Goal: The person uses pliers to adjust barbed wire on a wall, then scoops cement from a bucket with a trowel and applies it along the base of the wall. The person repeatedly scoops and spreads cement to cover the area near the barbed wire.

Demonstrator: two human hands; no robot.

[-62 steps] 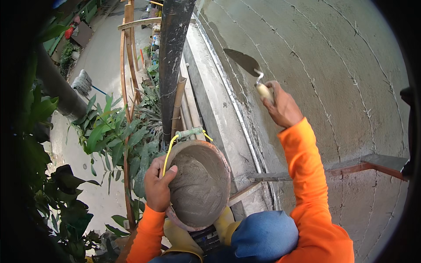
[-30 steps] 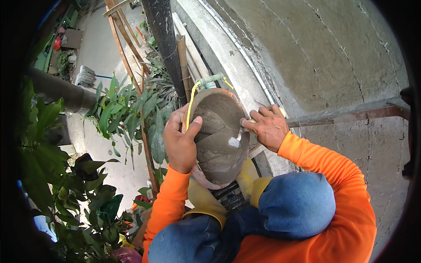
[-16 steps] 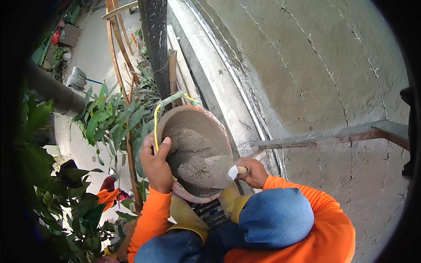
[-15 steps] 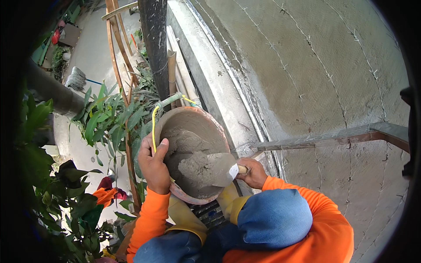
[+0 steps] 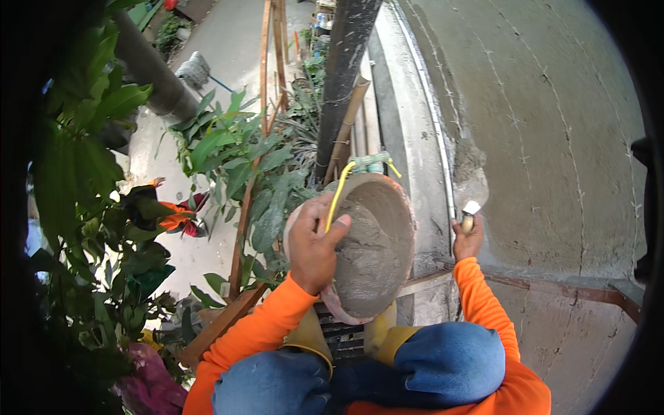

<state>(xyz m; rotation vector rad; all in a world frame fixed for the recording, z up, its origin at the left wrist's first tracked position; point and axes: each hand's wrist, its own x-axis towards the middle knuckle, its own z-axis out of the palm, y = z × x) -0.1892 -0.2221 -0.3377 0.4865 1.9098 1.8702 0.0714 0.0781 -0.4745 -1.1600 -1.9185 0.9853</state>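
My left hand (image 5: 315,245) is closed on the left rim of a mortar-crusted bucket (image 5: 399,214), its thumb over the edge. The bucket tilts between my knees and holds wet grey mortar (image 5: 363,238). A yellow rope handle (image 5: 339,188) with a green grip runs past that hand. Over to the right, my right hand (image 5: 469,241) is wrapped round the wooden handle of a trowel (image 5: 472,190). Its blade lies along the foot of the grey wall, beside a white pipe. A lump of mortar (image 5: 469,158) sits at the blade's far end, seemingly against the wall.
Barbed wire (image 5: 567,131) runs in strands along the plastered wall (image 5: 498,90). A metal bar (image 5: 553,287) juts across at right. A dark post (image 5: 342,83) and bamboo poles (image 5: 349,124) stand ahead. Leafy plants (image 5: 214,145) and a person in orange (image 5: 176,214) are below left.
The trowel has left the bucket, carried right and forward by my right hand to the wall with mortar. My left hand keeps hold of the bucket; the view has shifted.
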